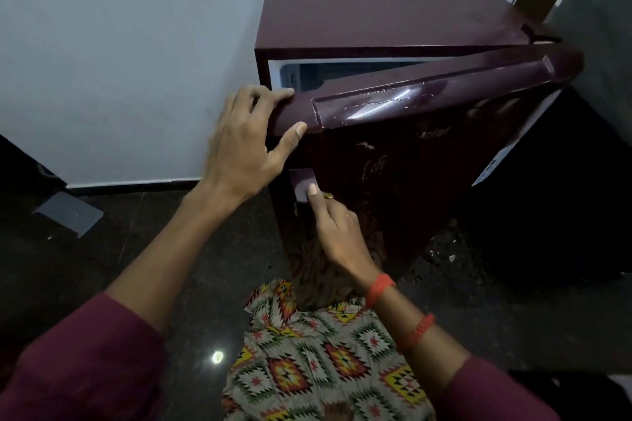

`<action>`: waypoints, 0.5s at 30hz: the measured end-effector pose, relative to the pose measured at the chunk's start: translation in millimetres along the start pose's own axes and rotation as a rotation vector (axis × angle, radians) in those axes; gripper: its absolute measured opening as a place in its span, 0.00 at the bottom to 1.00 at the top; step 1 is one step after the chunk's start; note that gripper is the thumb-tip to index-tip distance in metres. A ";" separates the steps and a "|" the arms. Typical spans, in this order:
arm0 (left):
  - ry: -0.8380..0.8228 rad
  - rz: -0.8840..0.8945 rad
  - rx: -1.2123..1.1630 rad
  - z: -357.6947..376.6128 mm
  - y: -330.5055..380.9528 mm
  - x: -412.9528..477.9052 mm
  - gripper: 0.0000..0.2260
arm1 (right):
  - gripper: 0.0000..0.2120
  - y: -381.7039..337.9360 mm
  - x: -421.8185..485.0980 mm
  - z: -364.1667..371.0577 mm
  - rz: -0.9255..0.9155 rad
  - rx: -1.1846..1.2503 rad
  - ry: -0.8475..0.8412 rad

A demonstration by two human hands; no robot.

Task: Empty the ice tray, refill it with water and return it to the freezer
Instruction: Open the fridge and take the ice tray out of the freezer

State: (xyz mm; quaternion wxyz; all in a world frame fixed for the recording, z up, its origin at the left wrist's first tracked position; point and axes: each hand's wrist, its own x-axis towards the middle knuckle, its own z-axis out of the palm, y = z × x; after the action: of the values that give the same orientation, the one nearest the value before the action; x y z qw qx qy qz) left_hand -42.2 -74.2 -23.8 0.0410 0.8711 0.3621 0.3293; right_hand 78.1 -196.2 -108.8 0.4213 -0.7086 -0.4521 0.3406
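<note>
Where the left hand [239,143] curls over the near top corner of the refrigerator door [427,161], its grip is closed on that rounded edge, fingers on top and thumb on the front. Lower down, the right hand [337,229] sets its thumb on a pale square handle patch [300,181] at the door's edge. Its other fingers are curled beside it, one wearing a gold ring [328,195]; whether they hook anything cannot be told. The door stands ajar, glossy maroon with scuffed, peeling streaks. Through the gap the pale freezer compartment [342,73] shows at the top of the boxy maroon refrigerator [369,7]. The ice tray is out of sight. Orange threads [379,289] circle the right wrist. A white wall [119,44] stands behind, a dark polished floor [136,267] below.
</note>
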 end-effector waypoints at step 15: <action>-0.194 0.119 -0.590 -30.8 95.5 -64.3 0.18 | 0.25 52.8 -145.6 -75.6 -0.010 0.161 0.136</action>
State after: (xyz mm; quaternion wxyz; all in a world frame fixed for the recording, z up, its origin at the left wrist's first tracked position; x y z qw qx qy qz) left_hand -36.6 -191.8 -5.1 0.3070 0.8685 0.1939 0.3374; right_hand 109.7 -365.6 -110.5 0.5081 -0.6917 -0.3971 0.3250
